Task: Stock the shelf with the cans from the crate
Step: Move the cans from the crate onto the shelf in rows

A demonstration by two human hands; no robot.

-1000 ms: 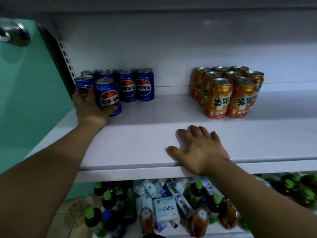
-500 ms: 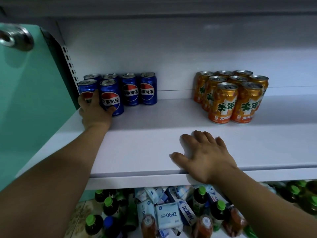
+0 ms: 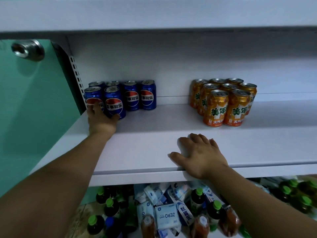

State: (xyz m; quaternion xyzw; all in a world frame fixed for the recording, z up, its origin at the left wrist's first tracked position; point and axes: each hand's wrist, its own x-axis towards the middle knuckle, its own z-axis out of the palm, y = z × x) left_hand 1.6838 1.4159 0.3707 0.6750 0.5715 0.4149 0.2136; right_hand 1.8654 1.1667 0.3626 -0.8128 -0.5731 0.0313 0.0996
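Note:
Several blue cola cans (image 3: 131,95) stand in two rows at the left end of the white shelf (image 3: 154,134). My left hand (image 3: 101,120) reaches in and wraps the lower part of the front blue can (image 3: 113,100), with the thumb at its base and the fingers between it and the can to its left (image 3: 92,95). My right hand (image 3: 199,155) lies flat on the shelf's front edge, fingers spread, holding nothing. Several orange cans (image 3: 228,103) stand grouped to the right. No crate is in view.
A green side panel (image 3: 34,109) with a metal knob (image 3: 27,49) closes off the left. Another shelf board (image 3: 154,14) hangs overhead. Below, the lower shelf holds green-capped bottles (image 3: 109,205) and white packets (image 3: 166,215). Bare shelf lies between the two can groups.
My left hand has slid lower on the front blue can, which now stands tight against the other cans. My right hand has stayed flat on the shelf edge.

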